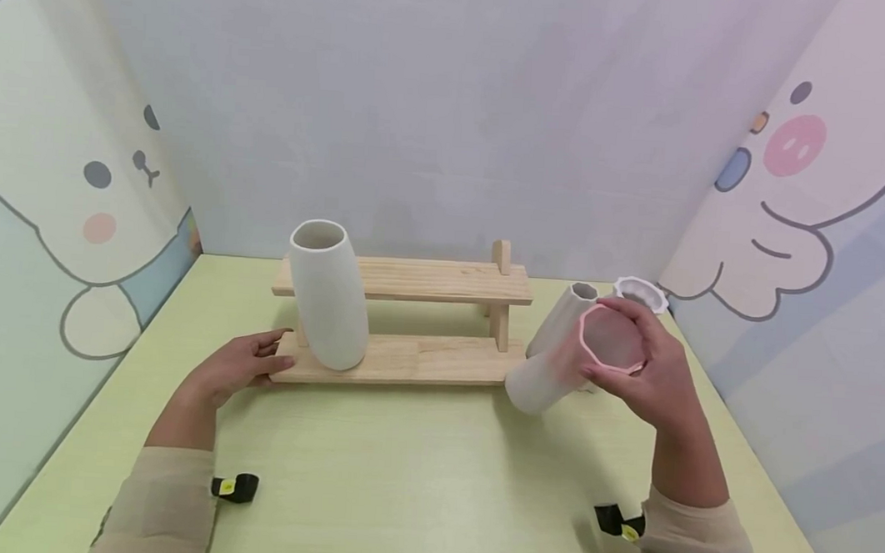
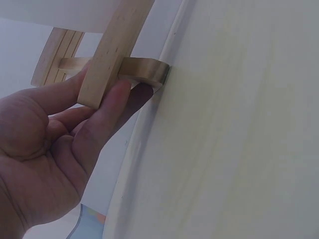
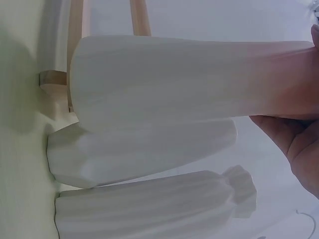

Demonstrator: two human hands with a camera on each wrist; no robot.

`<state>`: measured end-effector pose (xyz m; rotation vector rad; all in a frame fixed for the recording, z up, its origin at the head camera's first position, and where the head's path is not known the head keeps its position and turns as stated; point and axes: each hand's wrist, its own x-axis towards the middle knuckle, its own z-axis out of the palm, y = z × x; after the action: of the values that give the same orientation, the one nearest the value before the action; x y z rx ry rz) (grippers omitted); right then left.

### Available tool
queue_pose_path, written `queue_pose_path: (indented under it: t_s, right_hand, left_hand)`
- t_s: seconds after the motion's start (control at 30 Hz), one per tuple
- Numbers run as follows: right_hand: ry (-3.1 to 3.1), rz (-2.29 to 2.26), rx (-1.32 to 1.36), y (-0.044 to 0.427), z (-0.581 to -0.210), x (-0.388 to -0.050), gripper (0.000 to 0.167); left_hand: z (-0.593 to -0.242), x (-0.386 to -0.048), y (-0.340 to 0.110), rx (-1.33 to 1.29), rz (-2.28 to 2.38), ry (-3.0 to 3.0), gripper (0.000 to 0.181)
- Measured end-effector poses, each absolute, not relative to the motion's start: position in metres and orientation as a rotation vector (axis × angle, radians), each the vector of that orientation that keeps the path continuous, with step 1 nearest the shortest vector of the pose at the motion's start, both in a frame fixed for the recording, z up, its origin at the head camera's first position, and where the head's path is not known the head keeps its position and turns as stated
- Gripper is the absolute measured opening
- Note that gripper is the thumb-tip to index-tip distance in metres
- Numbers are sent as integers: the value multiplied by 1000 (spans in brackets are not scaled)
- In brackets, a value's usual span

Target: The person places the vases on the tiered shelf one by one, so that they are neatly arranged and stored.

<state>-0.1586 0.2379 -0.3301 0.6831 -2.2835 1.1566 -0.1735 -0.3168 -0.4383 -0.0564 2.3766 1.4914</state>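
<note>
the right hand [image 1: 652,363] grasped the tilted pink vase [image 1: 558,368] near its rim; the left hand [image 1: 238,362] pinched the end of the rack [image 1: 438,361], beside the white vase [image 1: 332,304]. just past the right hand, a careless swing risked toppling two vases [image 3: 144,211].

Vase [image 1: 564,369]: smooth, white fading to pink at faceted rim. Held up tilted, mouth up and outward, base by right end of shelf [image 1: 431,358]; contact there unclear. Shelf: pale wood, two tiers, standing upright, upper plank behind lower.
</note>
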Motion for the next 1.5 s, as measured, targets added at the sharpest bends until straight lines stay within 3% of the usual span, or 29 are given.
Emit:
queue_pose_path:
  t_s: [1.5]
  right_hand:
    - [-2467,1159,886,165,-311,-213,76]
  left_hand:
    - [-437,-172,-311,-44,1537,2351,84]
